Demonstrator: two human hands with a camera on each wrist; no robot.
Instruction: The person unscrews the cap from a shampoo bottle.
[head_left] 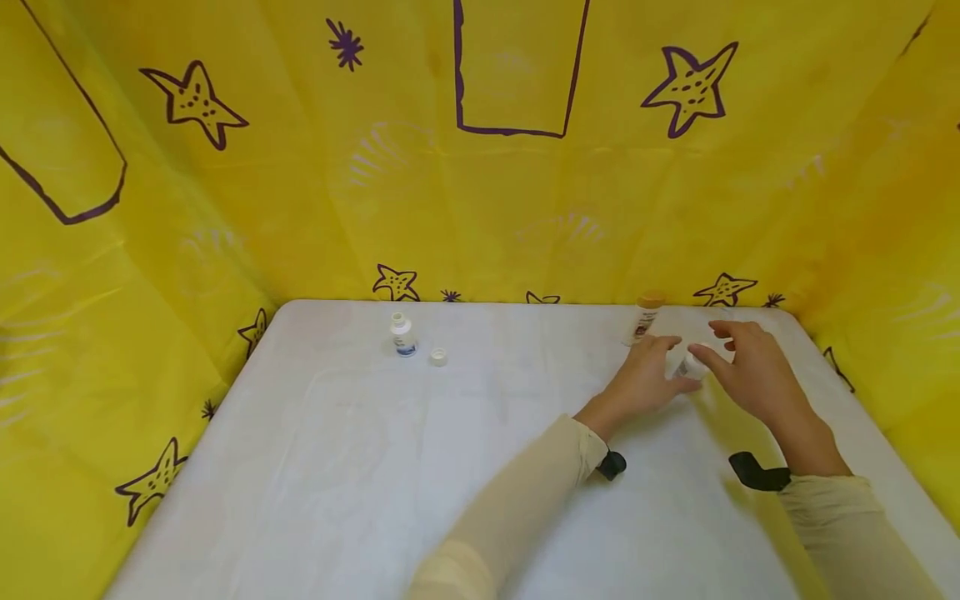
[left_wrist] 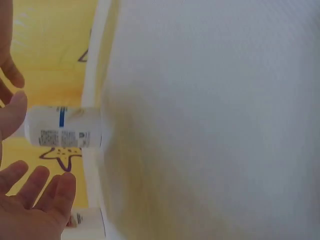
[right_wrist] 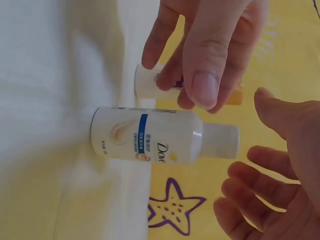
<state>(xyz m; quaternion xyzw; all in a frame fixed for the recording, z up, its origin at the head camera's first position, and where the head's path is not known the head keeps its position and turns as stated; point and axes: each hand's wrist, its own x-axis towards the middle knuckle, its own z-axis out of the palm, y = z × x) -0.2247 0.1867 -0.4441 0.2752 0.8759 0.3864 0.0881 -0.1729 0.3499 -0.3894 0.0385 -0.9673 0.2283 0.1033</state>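
A small white Dove bottle [right_wrist: 150, 137] with a blue stripe stands upright on the table at the right, its white cap [right_wrist: 222, 141] on. My left hand [head_left: 637, 379] is beside it on the left, fingers apart and loosely bent. On the other side is my right hand [head_left: 761, 375], its thumb near the cap and its fingers spread. In the right wrist view both hands are apart from the bottle, and neither grips it. Just behind the left hand stands a white bottle with an orange cap [head_left: 649, 297], partly hidden by fingers in the wrist views.
Farther left on the white-covered table [head_left: 337, 467] stands an uncapped white bottle [head_left: 404, 340]. A loose white cap [head_left: 438, 357] lies to its right. Yellow sheeting [head_left: 480, 192] with starfish drawings rises behind the table and at both sides.
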